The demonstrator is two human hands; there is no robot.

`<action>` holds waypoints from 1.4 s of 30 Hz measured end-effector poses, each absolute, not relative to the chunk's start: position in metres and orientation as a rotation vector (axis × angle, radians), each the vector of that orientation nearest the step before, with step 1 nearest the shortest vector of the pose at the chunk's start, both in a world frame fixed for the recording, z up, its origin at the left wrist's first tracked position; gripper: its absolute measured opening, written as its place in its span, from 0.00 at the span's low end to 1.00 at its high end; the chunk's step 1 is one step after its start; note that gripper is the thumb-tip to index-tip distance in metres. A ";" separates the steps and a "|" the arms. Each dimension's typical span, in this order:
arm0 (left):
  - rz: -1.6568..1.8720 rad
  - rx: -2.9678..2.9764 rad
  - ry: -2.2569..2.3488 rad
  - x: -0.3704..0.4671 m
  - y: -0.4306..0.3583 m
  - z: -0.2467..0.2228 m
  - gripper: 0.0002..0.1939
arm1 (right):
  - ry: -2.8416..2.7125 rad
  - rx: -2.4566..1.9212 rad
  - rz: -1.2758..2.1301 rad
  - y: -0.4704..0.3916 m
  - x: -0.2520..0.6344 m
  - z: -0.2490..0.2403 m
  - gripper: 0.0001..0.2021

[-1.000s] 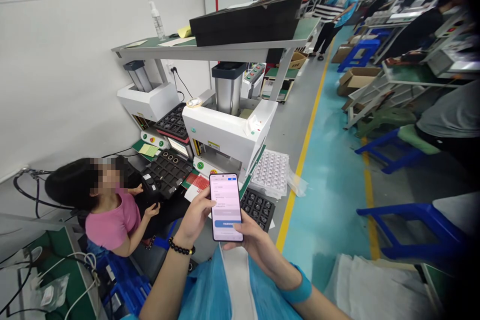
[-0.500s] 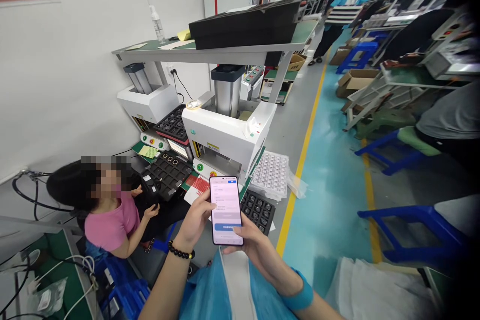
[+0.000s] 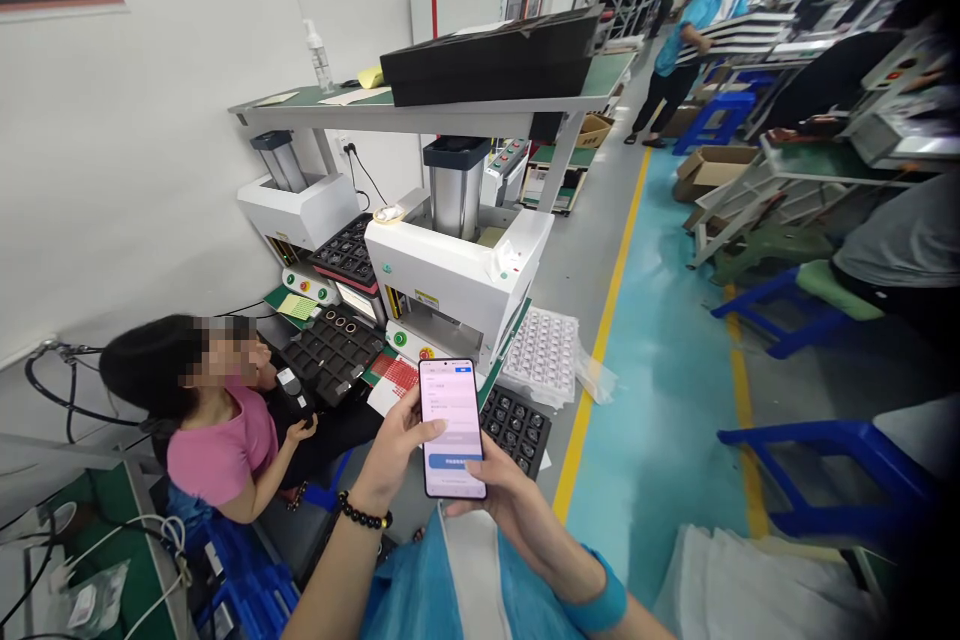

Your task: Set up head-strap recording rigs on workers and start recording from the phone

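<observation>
A smartphone [image 3: 453,420] with a lit pale pink screen is held upright in front of my body. My left hand [image 3: 391,450] grips its left edge, with the thumb lying over the screen. Around the lower right corner wraps my right hand [image 3: 501,478], its thumb by a blue button on the screen. The fingers behind the phone are mostly hidden. A black bead bracelet [image 3: 364,514] is on my left wrist and a blue band [image 3: 600,600] on my right forearm.
A seated person in pink [image 3: 225,450] is at left beside white press machines [image 3: 450,270]. Black trays [image 3: 517,430] and a clear plastic tray [image 3: 544,355] lie beyond the phone. Blue stools [image 3: 825,470] stand right. A person carries striped trays [image 3: 739,35] in the aisle.
My left thumb has moved further right over the screen, and some text there has changed. The seated person has raised one hand toward the head. The person in the aisle has turned with the trays.
</observation>
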State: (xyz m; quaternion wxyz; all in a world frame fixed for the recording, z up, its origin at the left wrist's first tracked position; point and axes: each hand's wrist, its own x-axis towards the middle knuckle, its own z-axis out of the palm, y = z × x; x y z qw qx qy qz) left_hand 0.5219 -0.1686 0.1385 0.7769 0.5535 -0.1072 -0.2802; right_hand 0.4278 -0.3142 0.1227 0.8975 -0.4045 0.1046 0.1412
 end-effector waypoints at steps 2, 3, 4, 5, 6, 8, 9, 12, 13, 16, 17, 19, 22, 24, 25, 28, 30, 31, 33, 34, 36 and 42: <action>-0.645 1.128 -0.222 0.522 -0.167 0.139 0.28 | 0.210 -0.835 0.293 -0.314 0.428 0.122 0.29; -0.660 1.109 -0.210 0.522 -0.166 0.139 0.28 | 0.205 -0.833 0.294 -0.314 0.428 0.122 0.28; -0.670 1.101 -0.193 0.522 -0.165 0.139 0.28 | 0.200 -0.830 0.294 -0.314 0.428 0.121 0.28; -0.673 1.103 -0.174 0.521 -0.164 0.139 0.27 | 0.194 -0.828 0.296 -0.314 0.429 0.120 0.28; -0.672 1.109 -0.155 0.520 -0.163 0.139 0.27 | 0.190 -0.827 0.296 -0.314 0.429 0.120 0.27; -0.668 1.103 -0.132 0.519 -0.162 0.138 0.26 | 0.189 -0.826 0.302 -0.314 0.431 0.119 0.27; -0.661 1.085 -0.122 0.519 -0.161 0.136 0.26 | 0.191 -0.826 0.311 -0.314 0.433 0.119 0.26; -0.614 0.979 -0.085 0.523 -0.157 0.124 0.22 | 0.199 -0.826 0.345 -0.314 0.438 0.119 0.26; -0.600 0.940 -0.069 0.524 -0.154 0.118 0.21 | 0.199 -0.827 0.351 -0.314 0.441 0.120 0.27; -0.569 0.912 -0.008 0.527 -0.138 0.090 0.21 | 0.204 -0.821 0.350 -0.313 0.450 0.122 0.29; -0.562 0.941 0.023 0.525 -0.130 0.079 0.22 | 0.211 -0.816 0.351 -0.312 0.454 0.122 0.29; -0.552 1.018 0.095 0.517 -0.114 0.061 0.23 | 0.224 -0.799 0.359 -0.310 0.461 0.122 0.29; -0.516 1.051 0.155 0.498 -0.096 0.053 0.25 | 0.216 -0.776 0.386 -0.302 0.468 0.122 0.27; -0.439 1.037 0.122 0.488 -0.094 0.065 0.25 | 0.200 -0.775 0.410 -0.293 0.471 0.122 0.25; -0.388 1.032 0.091 0.486 -0.095 0.075 0.25 | 0.195 -0.780 0.426 -0.288 0.471 0.122 0.25; -0.274 1.022 0.018 0.487 -0.102 0.108 0.25 | 0.179 -0.797 0.492 -0.270 0.469 0.120 0.26; -0.263 1.023 0.020 0.492 -0.105 0.126 0.25 | 0.165 -0.799 0.537 -0.260 0.468 0.119 0.26; -0.262 1.024 0.028 0.495 -0.105 0.131 0.25 | 0.158 -0.800 0.551 -0.256 0.468 0.118 0.26; -0.246 1.016 0.035 0.498 -0.105 0.136 0.24 | 0.153 -0.802 0.560 -0.249 0.469 0.116 0.26; -0.235 1.010 0.038 0.499 -0.104 0.137 0.24 | 0.156 -0.803 0.561 -0.247 0.470 0.116 0.25; -0.220 1.002 0.053 0.499 -0.103 0.135 0.24 | 0.165 -0.802 0.559 -0.243 0.472 0.115 0.24; -0.289 1.029 0.074 0.504 -0.106 0.127 0.22 | 0.210 -0.802 0.502 -0.243 0.471 0.118 0.24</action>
